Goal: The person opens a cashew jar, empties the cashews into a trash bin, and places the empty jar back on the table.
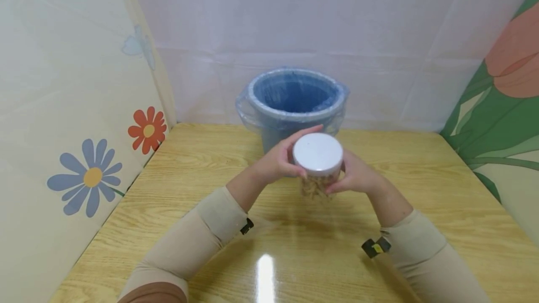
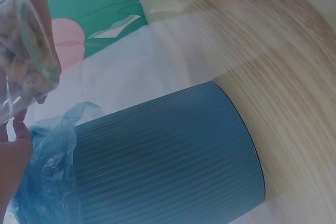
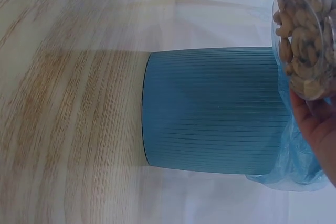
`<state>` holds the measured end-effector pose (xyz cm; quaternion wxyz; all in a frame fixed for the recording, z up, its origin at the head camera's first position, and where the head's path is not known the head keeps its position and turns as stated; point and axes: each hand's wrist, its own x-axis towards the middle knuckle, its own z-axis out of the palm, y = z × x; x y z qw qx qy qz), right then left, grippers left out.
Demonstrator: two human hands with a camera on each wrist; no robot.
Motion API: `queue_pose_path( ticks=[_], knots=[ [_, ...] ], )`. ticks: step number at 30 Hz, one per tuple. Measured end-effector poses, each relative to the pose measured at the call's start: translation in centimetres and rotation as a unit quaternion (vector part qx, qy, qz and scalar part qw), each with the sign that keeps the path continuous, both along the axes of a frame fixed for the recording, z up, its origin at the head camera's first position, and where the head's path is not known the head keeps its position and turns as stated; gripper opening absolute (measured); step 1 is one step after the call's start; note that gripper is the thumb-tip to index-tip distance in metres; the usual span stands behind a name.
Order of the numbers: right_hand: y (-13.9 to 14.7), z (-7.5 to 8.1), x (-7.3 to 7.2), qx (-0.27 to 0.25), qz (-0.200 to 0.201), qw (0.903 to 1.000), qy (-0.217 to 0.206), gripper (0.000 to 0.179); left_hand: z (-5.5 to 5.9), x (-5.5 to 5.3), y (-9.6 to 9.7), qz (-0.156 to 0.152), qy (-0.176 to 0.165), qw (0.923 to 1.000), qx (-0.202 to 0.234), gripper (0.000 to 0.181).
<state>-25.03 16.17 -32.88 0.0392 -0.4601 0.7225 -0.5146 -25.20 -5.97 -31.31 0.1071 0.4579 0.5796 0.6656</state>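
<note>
The clear jar of nuts was held up above the wood-grain table, its white lid on top, in front of the ribbed blue bin. I saw the person's left hand gripping one side of it, curled round, while the right hand clasped the other. A thin blue bag lined the bin, hanging loosely over its rim.

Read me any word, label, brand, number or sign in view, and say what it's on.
No readable text in any view.
Round white lid on the clear plastic nut jar: no lettering visible.
Ribbed blue plastic bin: no lettering visible.
Small black blocks by both beige sleeves: too small to tell.
</note>
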Motion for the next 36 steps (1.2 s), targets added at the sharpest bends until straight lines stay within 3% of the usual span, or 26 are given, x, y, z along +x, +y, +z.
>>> queue_pose_path(
  ticks=[5, 11, 14, 23, 29, 36],
  knots=[
    [-0.2, 0.0, 0.1, 0.003, -0.031, 0.9995, -0.008, 0.096, 0.2, 0.2, 0.1, 0.028, 0.004, 0.9996, 0.002, 0.114],
    [-0.6, 0.1, 0.1, -0.021, -0.058, 0.998, -0.015, 0.094, 0.4, 0.4, 0.3, 0.102, 0.034, 0.9942, -0.002, 0.111],
    [-0.7, 0.1, 0.2, -0.026, -0.074, 0.9966, -0.022, 0.093, 0.4, 0.5, 0.5, 0.128, 0.031, 0.9913, 0.001, 0.11],
    [-0.9, 0.0, 0.3, -0.033, -0.1, 0.994, -0.029, 0.093, 0.6, 1.1, 0.8, 0.176, 0.017, 0.9842, 0.004, 0.107],
    [-1.1, 0.0, 0.3, -0.045, -0.111, 0.9924, -0.029, 0.093, 0.5, 1.4, 1.1, 0.197, 0.007, 0.9801, 0.023, 0.091],
    [-1.3, -0.1, 0.2, -0.031, -0.145, 0.9882, -0.038, 0.094, 0.3, 1.4, 1.5, 0.229, -0.009, 0.9728, 0.032, 0.091]
  ],
)
